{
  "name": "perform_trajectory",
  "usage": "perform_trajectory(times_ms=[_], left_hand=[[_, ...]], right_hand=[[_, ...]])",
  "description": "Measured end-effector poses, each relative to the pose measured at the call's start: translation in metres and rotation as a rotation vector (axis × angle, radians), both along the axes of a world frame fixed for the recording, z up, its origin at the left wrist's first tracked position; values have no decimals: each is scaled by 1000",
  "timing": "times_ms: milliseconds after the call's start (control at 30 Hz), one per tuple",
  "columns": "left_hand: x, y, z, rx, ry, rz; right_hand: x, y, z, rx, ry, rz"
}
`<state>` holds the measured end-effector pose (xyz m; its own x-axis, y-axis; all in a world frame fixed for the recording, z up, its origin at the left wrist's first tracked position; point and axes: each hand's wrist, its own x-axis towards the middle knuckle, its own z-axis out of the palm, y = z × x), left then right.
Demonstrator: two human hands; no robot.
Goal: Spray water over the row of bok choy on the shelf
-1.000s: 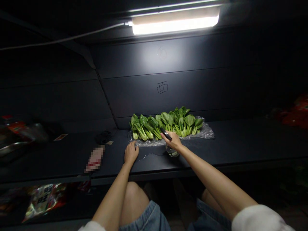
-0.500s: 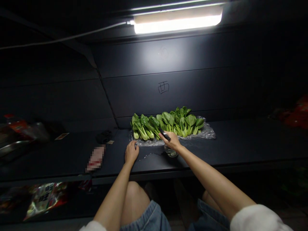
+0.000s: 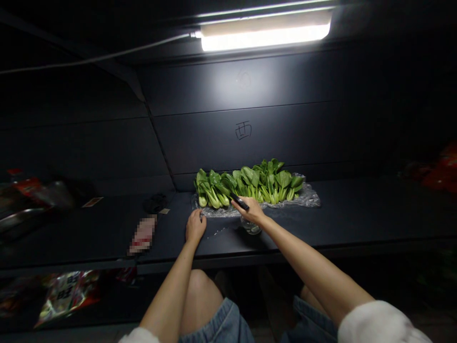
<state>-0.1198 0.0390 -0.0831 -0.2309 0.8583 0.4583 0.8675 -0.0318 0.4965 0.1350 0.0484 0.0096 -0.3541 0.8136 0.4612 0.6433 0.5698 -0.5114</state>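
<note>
Spray bottle (image 3: 252,228) vs. leafy greens (image 3: 250,183), shelf setup

Clear bottle w/ a black nozzle (image 3: 240,201) is in the R hand (image 3: 252,210), just in front of the greens, nozzle tilted up-left toward them. R fingers are wrapped round it, tho mostly hidden. Can't tell if its base touches the dark shelf (image 3: 350,209).

Greens sit in a row on crinkled plastic wrap (image 3: 310,196), leaves toward the back panel (image 3: 200,143). L hand (image 3: 195,226) rests palm-down on the shelf by the wrap's near-left edge; can't tell if the fingertips pinch anything. Few water drops (image 3: 217,233) btwn the hands.

Further out: lit tube lamp (image 3: 266,37) up top, snack bag (image 3: 67,293) lower left, blurry red stuff (image 3: 441,176) far right.
</note>
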Motion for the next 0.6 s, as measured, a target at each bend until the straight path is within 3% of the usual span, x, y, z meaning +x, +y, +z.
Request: perform_trajectory(times_ms=[600], left_hand=[[0, 2, -3, 6, -26, 28]], right_hand=[[-20, -4, 4, -21, -15, 49]])
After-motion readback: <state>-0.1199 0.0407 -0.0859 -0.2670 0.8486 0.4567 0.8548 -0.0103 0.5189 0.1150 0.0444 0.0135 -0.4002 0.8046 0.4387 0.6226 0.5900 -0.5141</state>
